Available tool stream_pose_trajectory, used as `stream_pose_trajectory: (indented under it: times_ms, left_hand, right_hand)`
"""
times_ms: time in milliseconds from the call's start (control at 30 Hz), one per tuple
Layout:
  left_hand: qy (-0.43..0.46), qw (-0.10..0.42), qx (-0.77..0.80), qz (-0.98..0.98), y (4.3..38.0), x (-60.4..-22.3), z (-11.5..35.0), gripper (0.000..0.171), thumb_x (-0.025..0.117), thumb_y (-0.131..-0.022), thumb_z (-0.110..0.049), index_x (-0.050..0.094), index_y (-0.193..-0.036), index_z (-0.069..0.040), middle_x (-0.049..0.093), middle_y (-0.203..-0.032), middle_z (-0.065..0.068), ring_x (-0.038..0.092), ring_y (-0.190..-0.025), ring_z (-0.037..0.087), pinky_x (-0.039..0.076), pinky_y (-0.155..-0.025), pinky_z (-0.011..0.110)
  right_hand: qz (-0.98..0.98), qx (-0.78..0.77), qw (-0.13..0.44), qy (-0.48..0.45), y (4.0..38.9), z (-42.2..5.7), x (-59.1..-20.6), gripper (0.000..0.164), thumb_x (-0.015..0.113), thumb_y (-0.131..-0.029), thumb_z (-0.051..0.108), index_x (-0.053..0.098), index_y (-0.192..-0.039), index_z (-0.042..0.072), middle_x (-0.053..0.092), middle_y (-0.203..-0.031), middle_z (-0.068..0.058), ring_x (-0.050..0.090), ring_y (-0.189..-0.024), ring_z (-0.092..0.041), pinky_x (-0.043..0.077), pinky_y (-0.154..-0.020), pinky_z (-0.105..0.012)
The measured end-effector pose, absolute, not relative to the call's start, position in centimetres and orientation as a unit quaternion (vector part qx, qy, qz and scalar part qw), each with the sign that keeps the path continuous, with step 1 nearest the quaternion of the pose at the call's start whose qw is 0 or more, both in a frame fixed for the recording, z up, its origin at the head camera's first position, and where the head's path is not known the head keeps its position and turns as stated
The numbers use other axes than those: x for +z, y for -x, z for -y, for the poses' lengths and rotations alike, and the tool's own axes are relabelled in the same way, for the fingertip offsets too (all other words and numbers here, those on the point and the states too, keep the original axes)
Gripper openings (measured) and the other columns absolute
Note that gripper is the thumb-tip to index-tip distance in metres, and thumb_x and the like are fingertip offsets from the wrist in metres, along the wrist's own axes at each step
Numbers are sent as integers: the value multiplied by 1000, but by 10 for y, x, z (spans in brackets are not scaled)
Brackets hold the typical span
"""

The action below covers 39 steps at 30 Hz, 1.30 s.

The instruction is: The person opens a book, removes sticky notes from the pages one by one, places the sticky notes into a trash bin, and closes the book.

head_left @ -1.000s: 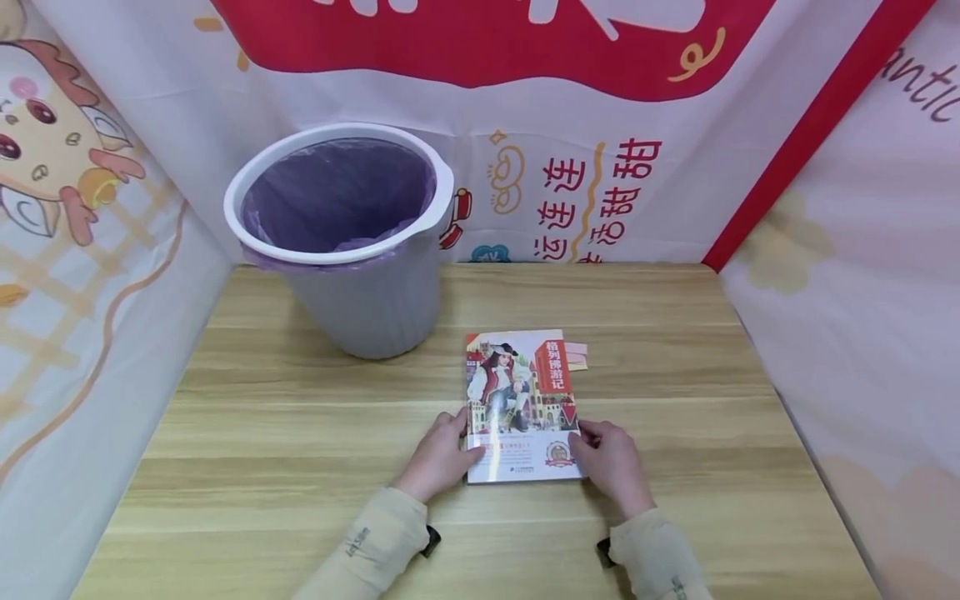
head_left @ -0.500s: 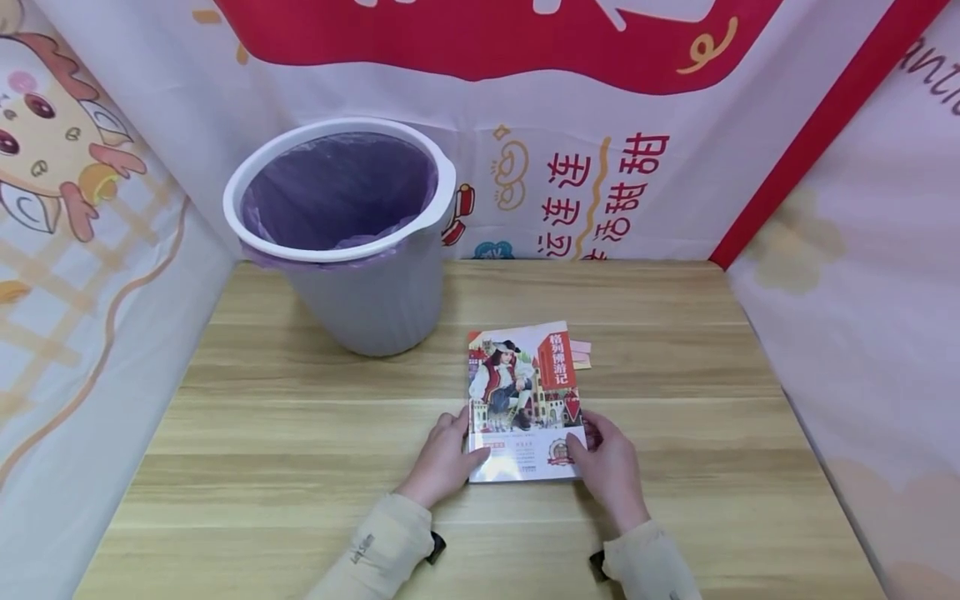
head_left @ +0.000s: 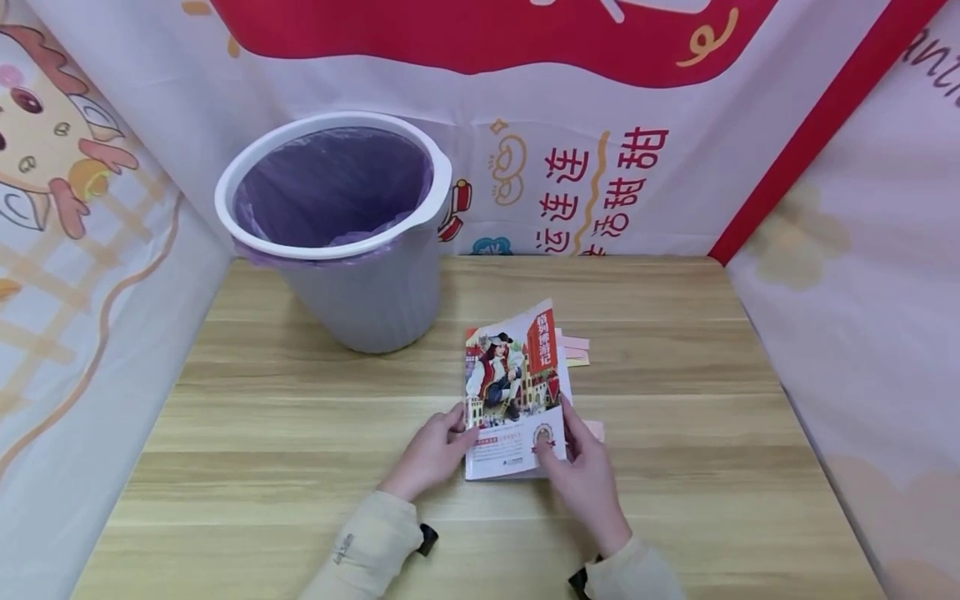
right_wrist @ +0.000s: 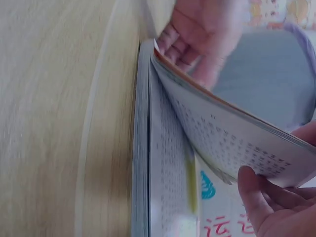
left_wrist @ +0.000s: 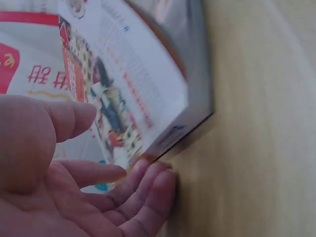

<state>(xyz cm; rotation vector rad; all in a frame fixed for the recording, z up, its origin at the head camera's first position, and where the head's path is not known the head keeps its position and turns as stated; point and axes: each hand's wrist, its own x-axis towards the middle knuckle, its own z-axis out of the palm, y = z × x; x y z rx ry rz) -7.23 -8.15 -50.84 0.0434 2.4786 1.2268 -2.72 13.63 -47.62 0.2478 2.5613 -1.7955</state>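
Observation:
A paperback book [head_left: 502,383] with an illustrated cover lies on the wooden table, its front cover and a batch of pages lifted from the right. My right hand [head_left: 588,479] pinches that lifted part, thumb on the cover and fingers underneath. Printed pages [right_wrist: 168,163] show below the raised batch in the right wrist view. At the spine, my left hand [head_left: 431,454] rests its loosely bent fingers against the book, as the left wrist view shows; its thumb [left_wrist: 74,121] stands apart from those fingers. Pink and yellow paper tabs [head_left: 576,350] stick out past the right edge.
A grey waste bin [head_left: 367,304] with a white rim and purple liner stands at the back left of the table [head_left: 675,483]. Printed cloth [head_left: 667,192] hangs behind the table and along both sides.
The right hand has moved left and raised the cover with some pages, which lay nearly flat before. Another pink tab now shows at the lower right. The left hand has hardly moved.

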Motion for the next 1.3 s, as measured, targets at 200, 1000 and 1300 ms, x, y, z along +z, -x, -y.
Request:
stream_pose_trajectory:
  times_ms: [200,1000,1300]
  left_hand:
    - [5,169,469,-867,77,-489,106,69,49,-95,-49,42,-149,-7,69,-119,11,69,-99,26,56,-79,32]
    - [48,143,494,-856,84,-453,142,84,37,-88,-69,35,-154,-17,62,-135,10,65,-116,27,47,-102,44]
    - [43,141,546,-824,91,-448,131,68,53,-89,-58,48,-145,-19,69,-113,10,67,-93,19,55,-75,29]
  right_hand:
    - [-828,-560,-11,20,25,-114,-477,86,71,-81,5,31,-155,21,46,-151,-5,54,-131,-26,49,-99,-27]
    - [-936,-305,-63,162,18,-62,-496,92,71,-75,2,34,-154,32,26,-162,-14,44,-140,-32,45,-104,-37]
    - [-938,-279,-67,194,11,-61,-495,92,70,-77,3,31,-154,34,27,-161,-13,40,-142,-33,40,-109,-40]
